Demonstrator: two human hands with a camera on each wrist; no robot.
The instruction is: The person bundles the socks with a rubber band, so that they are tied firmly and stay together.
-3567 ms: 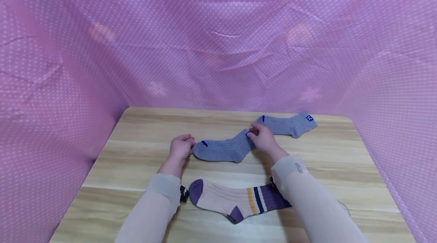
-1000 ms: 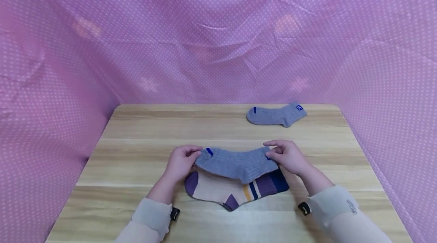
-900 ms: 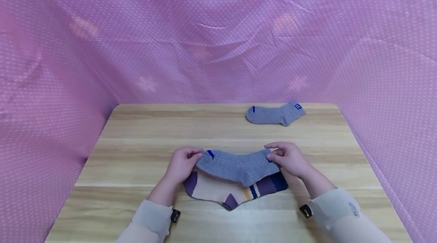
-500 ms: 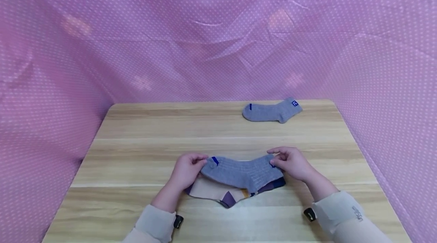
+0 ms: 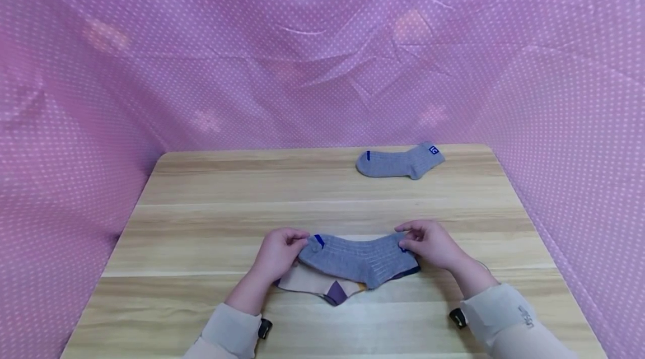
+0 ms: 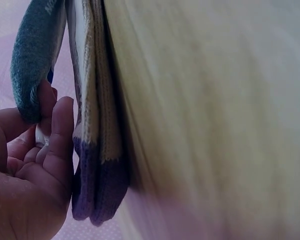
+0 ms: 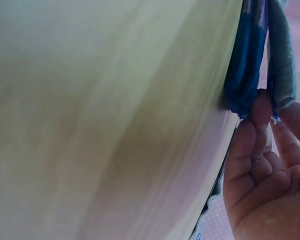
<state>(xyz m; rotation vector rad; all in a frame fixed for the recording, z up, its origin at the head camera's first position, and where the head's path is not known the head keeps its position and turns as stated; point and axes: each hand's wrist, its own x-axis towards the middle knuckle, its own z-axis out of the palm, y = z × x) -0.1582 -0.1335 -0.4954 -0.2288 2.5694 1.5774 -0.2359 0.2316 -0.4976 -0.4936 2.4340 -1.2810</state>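
Grey sock (image 5: 360, 258), likely light, soft and limp, hangs just above cream-and-purple socks (image 5: 304, 280) on the bench (image 5: 227, 196), toe (image 5: 312, 251) pinched by the left hand (image 5: 279, 251), cuff (image 5: 403, 260) by the right hand (image 5: 432, 244); those ends seem the best holds.

Creased pink dotted fabric (image 5: 322, 90) borders three sides of a pale wood-grained tabletop (image 5: 232, 185)

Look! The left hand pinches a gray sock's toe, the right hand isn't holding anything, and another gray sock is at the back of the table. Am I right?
No: the right hand isn't empty. The right wrist view shows it pinching that gray sock at the cuff. The left hand pinches the toe, and another gray sock is at the back of the table.
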